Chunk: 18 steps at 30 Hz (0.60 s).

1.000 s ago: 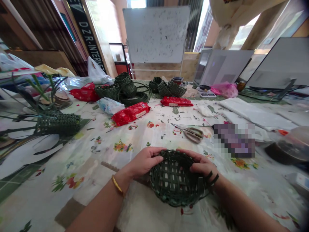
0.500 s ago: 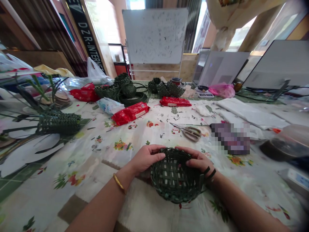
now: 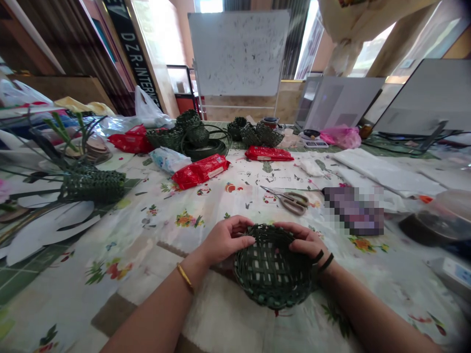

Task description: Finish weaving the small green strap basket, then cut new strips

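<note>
Woven dark-green basket (image 3: 273, 267) sits low and centre in view, at the near edge of the floral tablecloth (image 3: 154, 245), on a white fluffy mat (image 3: 217, 309). Open lattice weave, rim facing up and tilted slightly toward the person. Can't tell if its base touches the mat or is held just above it.

Both forearms come in from the bottom corners, angled inward, wrists low. Left hand (image 3: 228, 239) is on the basket's left rim, palm down, fingers (image 3: 245, 228) curved over the weave. Right hand (image 3: 303, 241) mirrors it on the right rim, fingers (image 3: 294, 230) curled over the edge, strip ends beside the wrist. Both hands have hold of the basket, fingers partly closed. Exact fingertip contact inside is hidden.

Gold bangle (image 3: 185, 278) on left wrist; black bands (image 3: 324, 261) on right wrist.

Beyond the hands: orange-handled-free steel scissors with grey grips (image 3: 290, 202) lie on the cloth, well apart from the basket. Red packet (image 3: 200, 171) and green strip coil (image 3: 206, 148) further back. More woven pieces (image 3: 92, 185) off left. Pixelated patch (image 3: 353, 211) right, contents unreadable.
</note>
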{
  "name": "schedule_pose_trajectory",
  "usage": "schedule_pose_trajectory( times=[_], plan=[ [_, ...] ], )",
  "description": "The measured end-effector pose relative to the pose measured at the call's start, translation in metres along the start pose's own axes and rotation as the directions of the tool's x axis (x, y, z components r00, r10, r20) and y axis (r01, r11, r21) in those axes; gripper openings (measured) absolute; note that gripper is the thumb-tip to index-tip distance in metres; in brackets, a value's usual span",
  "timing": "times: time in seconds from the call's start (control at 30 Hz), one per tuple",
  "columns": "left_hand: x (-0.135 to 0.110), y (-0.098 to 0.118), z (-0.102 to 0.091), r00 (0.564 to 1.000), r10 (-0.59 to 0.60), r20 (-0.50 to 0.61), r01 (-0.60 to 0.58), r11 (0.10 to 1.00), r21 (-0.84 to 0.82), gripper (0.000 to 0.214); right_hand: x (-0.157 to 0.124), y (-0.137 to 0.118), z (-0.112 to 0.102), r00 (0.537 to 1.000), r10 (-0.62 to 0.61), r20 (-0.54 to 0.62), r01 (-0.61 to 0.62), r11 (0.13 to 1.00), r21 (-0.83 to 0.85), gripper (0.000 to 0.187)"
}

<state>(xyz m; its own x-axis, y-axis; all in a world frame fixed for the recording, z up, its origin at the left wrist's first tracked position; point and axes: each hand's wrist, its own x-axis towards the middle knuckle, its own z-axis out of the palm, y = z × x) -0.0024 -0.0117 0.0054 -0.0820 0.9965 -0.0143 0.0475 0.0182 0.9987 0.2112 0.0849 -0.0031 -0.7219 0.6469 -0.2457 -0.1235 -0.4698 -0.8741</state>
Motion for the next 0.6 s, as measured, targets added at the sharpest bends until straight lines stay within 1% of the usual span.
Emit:
schedule_pose_trajectory(
  times=[0.17,0.27,0.37,0.43,0.47,0.5,0.53,0.6],
  plan=[
    [0.002,-0.004,-0.005,0.999,-0.024,0.036,0.026,0.997,-0.075,0.035,0.0,-0.002,-0.001,0.995,-0.005,-0.095,0.004,1.0,-0.01,0.045],
    [0.004,-0.008,-0.007,0.999,-0.026,0.033,0.028,0.998,-0.062,0.034,0.0,-0.004,0.001,0.989,0.008,-0.15,-0.012,1.0,-0.021,0.043],
    [0.005,-0.009,-0.007,0.999,-0.037,0.024,0.039,0.997,-0.061,0.035,0.0,-0.003,0.004,0.986,0.021,-0.167,-0.024,1.0,-0.017,0.042],
    [0.005,-0.007,-0.006,0.998,-0.054,0.026,0.057,0.992,-0.113,0.04,0.002,-0.003,0.005,0.985,0.006,-0.17,-0.01,1.0,-0.024,0.039],
    [0.005,-0.006,-0.005,0.998,-0.055,0.024,0.058,0.986,-0.159,0.044,0.003,-0.005,0.005,0.983,-0.024,-0.182,0.019,0.999,-0.03,0.037],
    [0.005,-0.005,-0.006,0.999,-0.043,0.014,0.045,0.976,-0.214,0.048,0.004,-0.007,0.003,0.974,-0.082,-0.209,0.077,0.996,-0.036,0.034],
    [0.005,-0.004,-0.007,1.0,-0.021,-0.009,0.018,0.961,-0.275,0.053,0.005,-0.012,0.0,0.956,-0.159,-0.247,0.154,0.987,-0.041,0.033],
    [0.004,-0.001,-0.012,0.996,0.027,-0.081,-0.057,0.913,-0.403,0.06,0.002,-0.024,-0.013,0.895,-0.304,-0.328,0.295,0.952,-0.076,0.038]
  ],
)
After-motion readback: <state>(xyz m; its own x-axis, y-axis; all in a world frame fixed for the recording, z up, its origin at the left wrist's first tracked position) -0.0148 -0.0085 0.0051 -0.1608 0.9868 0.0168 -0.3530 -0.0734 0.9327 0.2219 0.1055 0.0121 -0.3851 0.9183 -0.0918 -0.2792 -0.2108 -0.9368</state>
